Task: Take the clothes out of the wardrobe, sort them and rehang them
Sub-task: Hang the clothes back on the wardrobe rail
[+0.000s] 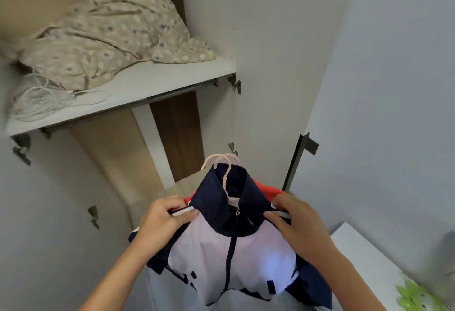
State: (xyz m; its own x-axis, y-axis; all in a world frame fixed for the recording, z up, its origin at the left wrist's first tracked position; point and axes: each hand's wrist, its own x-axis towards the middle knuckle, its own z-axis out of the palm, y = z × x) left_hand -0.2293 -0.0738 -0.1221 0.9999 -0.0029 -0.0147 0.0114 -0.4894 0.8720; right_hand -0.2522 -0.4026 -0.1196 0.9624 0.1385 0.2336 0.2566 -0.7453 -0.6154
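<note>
A white and navy zip jacket (234,256) with a tall navy collar hangs on a pale pink hanger (225,170), in front of the open wardrobe (172,138). Behind it shows a strip of a red garment (267,188), and a second pink hook sticks up beside the first. My left hand (165,219) pinches the jacket's left shoulder. My right hand (293,219) grips its right shoulder. Under the shelf runs the hanging rail (172,94), with nothing hanging on it.
On the wardrobe's upper shelf (152,84) lie a crumpled beige patterned cloth (110,30) and a coil of white cord (44,99). The right wardrobe door (270,64) stands open, with a dark handle (299,160) on its edge. A white surface (364,256) with green items (418,296) is at the lower right.
</note>
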